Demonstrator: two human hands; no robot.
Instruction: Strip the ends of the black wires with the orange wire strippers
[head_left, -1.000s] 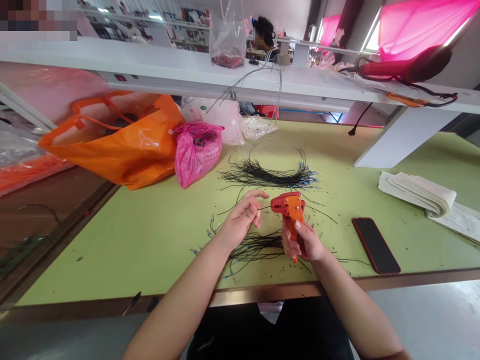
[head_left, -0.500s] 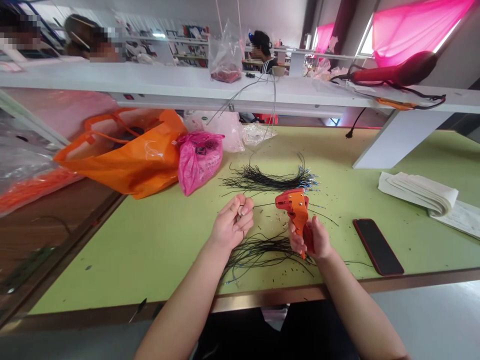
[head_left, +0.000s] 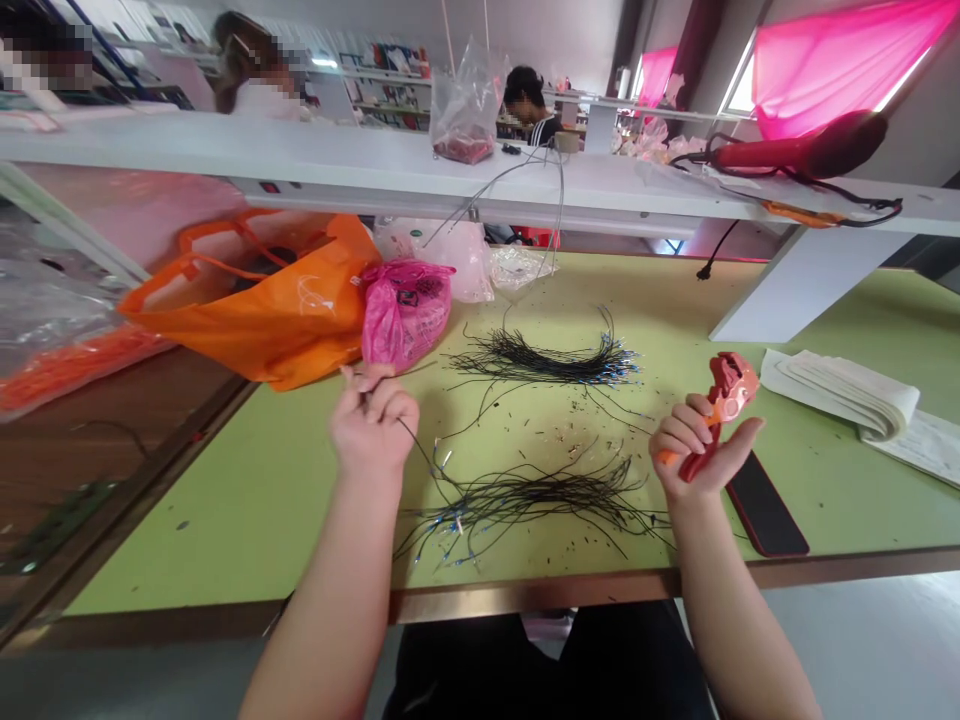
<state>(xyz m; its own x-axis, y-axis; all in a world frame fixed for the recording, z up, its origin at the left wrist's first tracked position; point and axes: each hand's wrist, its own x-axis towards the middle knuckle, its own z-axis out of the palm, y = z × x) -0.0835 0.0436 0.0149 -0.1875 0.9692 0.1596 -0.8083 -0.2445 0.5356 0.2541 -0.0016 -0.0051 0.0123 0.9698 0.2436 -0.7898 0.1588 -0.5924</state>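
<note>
My left hand (head_left: pixel 373 425) is closed on a thin black wire (head_left: pixel 415 443), in front of the pink plastic bag. The wire trails down toward the near bundle of black wires (head_left: pixel 544 492), where several ends carry blue tips. At the right, my right hand (head_left: pixel 694 445) grips a red and orange wire stripper (head_left: pixel 733 385) by its handles, the head pointing up and away, thumb stretched out. No wire shows in the stripper's jaws. Farther back lies a second bundle of black wires (head_left: pixel 540 357), its blue-tipped ends gathered at the right.
Wire scraps dot the green tabletop (head_left: pixel 247 500). A phone (head_left: pixel 769 510) lies beside my right hand, near folded papers (head_left: pixel 840 385). An orange bag (head_left: pixel 300 320) and a pink bag (head_left: pixel 409 310) stand at the left. A white shelf (head_left: pixel 337 165) crosses the back; people sit beyond.
My left hand has moved left with a wire, and my right hand has carried the stripper right, toward the phone. The wire no longer runs into the stripper's head.
</note>
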